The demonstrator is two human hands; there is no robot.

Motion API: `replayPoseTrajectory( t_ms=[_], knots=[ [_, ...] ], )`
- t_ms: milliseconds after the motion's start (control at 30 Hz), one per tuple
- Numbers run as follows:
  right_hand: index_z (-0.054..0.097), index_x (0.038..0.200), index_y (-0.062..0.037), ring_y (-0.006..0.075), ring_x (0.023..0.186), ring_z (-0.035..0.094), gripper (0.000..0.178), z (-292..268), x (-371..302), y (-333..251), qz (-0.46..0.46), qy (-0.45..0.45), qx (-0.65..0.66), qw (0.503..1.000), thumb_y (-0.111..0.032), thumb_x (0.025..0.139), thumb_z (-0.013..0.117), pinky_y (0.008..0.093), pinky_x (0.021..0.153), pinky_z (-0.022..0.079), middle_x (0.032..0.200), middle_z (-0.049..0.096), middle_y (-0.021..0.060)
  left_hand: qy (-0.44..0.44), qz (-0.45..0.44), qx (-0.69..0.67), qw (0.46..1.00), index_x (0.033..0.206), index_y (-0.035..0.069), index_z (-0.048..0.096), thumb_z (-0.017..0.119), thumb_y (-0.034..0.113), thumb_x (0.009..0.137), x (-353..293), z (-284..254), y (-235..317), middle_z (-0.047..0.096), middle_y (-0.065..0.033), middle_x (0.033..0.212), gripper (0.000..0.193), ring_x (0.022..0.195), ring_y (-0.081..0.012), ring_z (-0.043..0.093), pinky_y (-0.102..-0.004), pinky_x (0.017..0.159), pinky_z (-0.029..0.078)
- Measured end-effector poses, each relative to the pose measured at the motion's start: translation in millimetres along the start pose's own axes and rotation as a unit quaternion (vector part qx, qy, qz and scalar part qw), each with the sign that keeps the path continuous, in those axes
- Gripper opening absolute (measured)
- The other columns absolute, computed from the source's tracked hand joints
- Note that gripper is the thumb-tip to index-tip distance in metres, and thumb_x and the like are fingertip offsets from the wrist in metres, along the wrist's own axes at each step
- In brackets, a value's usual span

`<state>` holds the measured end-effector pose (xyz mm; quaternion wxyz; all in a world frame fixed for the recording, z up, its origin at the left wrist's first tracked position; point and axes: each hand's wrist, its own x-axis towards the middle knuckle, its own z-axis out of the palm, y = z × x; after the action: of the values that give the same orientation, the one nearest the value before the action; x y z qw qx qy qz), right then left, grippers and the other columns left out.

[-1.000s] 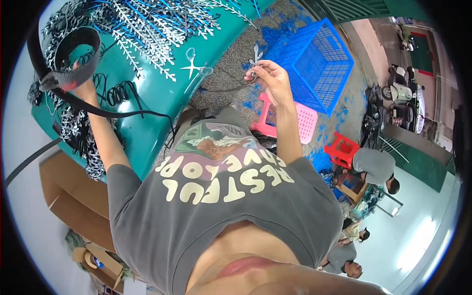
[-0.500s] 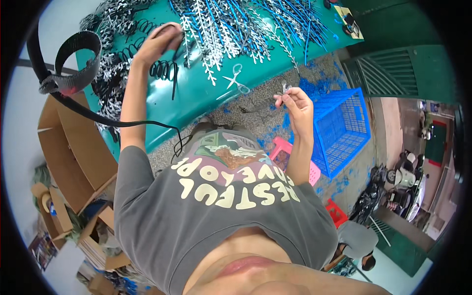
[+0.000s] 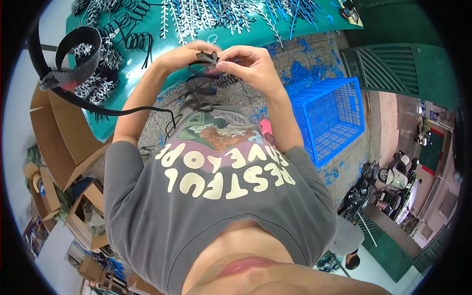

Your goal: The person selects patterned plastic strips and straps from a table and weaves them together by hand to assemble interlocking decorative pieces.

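Observation:
My left hand (image 3: 189,55) and my right hand (image 3: 250,68) meet above the table's near edge, fingers closed. Between their fingertips sits a small black-and-silver leafy sprig (image 3: 210,58). Below it hangs a black coiled strand (image 3: 227,80), partly blurred; how it joins the sprig cannot be made out. Just beyond my left hand, a pale scissors handle (image 3: 212,39) shows on the green table (image 3: 147,81), its blades hidden. Farther back lie silver-leaved stems (image 3: 184,22) with blue stalks. Loose black coils (image 3: 140,40) rest to the left, beside bunched black-and-silver sprigs (image 3: 105,59).
A blue plastic crate (image 3: 339,120) stands on the floor to my right, among blue scraps (image 3: 307,69). Open cardboard boxes (image 3: 61,132) are at my left. A black strap (image 3: 93,105) crosses the left side. A person (image 3: 348,238) is behind at lower right.
My left hand has come back from the coils on the table toward my body. My right hand has moved left and up to meet it, bringing the sprig between them.

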<state>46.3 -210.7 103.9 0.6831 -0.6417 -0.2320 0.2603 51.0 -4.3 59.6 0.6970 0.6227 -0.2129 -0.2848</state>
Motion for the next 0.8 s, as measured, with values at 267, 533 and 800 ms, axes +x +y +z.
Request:
replayPoseTrajectory(
  t_ms=[267,533,800],
  knots=[
    [0.065,0.08,-0.0019,0.013,0.076,0.059,0.013,5.1,-10.0,8.5,-0.199,0.092,-0.214,0.952,-0.009,0.071,0.071,0.0234,0.064,0.044,0.083,0.064,0.0075,0.334,0.093,0.087,0.934,0.096,0.001,0.062,0.058,0.01,0.083,-37.5,53.5,20.6,0.061,-0.0047,0.1,0.017,0.097,-0.0134,0.054,-0.0276,0.085,0.043],
    [0.061,0.078,-0.0026,0.0212,0.076,0.061,0.013,3.9,-20.4,-0.5,-0.212,0.055,-0.196,0.956,-0.009,0.07,0.07,0.0287,0.068,0.048,0.082,0.064,0.0085,0.417,0.158,-0.012,0.895,0.095,-0.001,0.062,0.056,0.011,0.084,-35.2,90.5,4.5,0.052,-0.0169,0.116,0.017,0.1,-0.0164,0.053,-0.0286,0.084,0.043],
    [0.061,0.075,-0.0043,0.0222,0.077,0.061,0.013,2.0,-23.9,-18.4,-0.303,0.045,-0.228,0.924,-0.006,0.067,0.07,0.0301,0.068,0.048,0.082,0.064,0.0076,0.394,0.239,0.061,0.885,0.094,-0.001,0.062,0.051,0.011,0.086,-42.5,96.6,9.3,0.046,-0.018,0.124,0.019,0.113,-0.0205,0.045,-0.0333,0.091,0.035]
  ],
)
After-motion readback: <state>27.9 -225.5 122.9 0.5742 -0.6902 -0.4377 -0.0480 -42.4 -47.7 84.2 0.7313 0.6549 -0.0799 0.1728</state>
